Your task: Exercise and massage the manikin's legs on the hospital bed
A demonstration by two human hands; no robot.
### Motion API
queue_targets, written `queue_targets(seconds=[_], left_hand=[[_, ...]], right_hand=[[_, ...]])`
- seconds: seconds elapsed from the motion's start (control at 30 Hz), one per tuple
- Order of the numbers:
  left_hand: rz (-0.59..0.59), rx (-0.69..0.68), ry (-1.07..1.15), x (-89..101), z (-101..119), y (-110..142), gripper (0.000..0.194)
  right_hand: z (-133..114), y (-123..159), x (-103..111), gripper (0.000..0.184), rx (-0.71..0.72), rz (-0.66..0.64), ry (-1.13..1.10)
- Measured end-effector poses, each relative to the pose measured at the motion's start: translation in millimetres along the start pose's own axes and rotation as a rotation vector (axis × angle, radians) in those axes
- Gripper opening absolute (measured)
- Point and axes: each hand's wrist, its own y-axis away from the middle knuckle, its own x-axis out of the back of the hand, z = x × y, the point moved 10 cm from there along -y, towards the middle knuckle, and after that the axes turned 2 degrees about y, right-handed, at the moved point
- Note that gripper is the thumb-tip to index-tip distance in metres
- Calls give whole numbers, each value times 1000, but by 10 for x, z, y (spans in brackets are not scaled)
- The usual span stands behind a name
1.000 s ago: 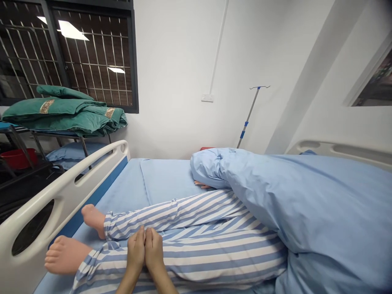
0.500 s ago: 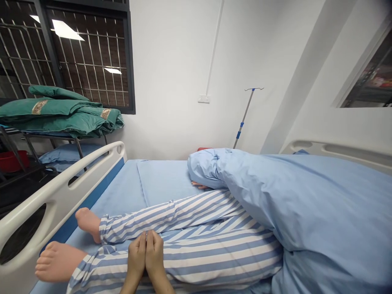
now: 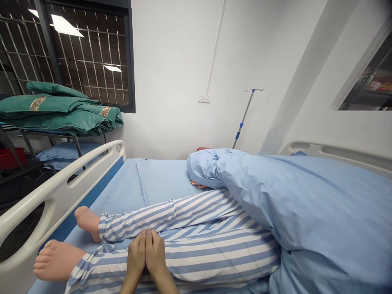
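Observation:
A figure in blue-and-white striped pyjamas point(image 3: 199, 249) lies on a hospital bed, with its bare feet point(image 3: 56, 259) toward the white footboard point(image 3: 61, 183). My left hand point(image 3: 136, 257) and my right hand point(image 3: 155, 255) lie side by side, touching each other, flat on the nearer striped lower leg with fingers stretched out. Neither hand holds anything. A light blue quilt point(image 3: 306, 200) covers the figure's upper body. A small hand point(image 3: 199, 185) peeks out under the quilt's edge.
The blue sheet point(image 3: 153, 175) shows beyond the legs. Folded green quilts point(image 3: 61, 112) lie on a metal rack at left, below a barred window point(image 3: 76, 53). An IV pole point(image 3: 243, 118) stands by the white wall. The white headboard point(image 3: 337, 153) is at right.
My view has shifted slightly, so the bed and feet sit a little further left. Both hands stay together on the striped leg in the same place.

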Motion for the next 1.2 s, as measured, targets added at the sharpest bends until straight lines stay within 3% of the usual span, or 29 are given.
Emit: queue_targets(seconds=[0.17, 0.57, 0.73, 1.0, 1.2], left_hand=[[-6, 27, 77, -4, 54, -12, 43], [4, 59, 301, -210, 502, 12, 45], [121, 112, 212, -107, 293, 76, 44], [82, 34, 28, -90, 145, 60, 49], [81, 62, 60, -119, 36, 26, 46]], right_hand=[[86, 52, -19, 37, 17, 29, 110], [207, -7, 113, 44, -101, 128, -110], [209, 19, 101, 41, -102, 108, -103], [219, -4, 31, 38, -87, 27, -68], [-52, -67, 155, 37, 9, -23, 258]])
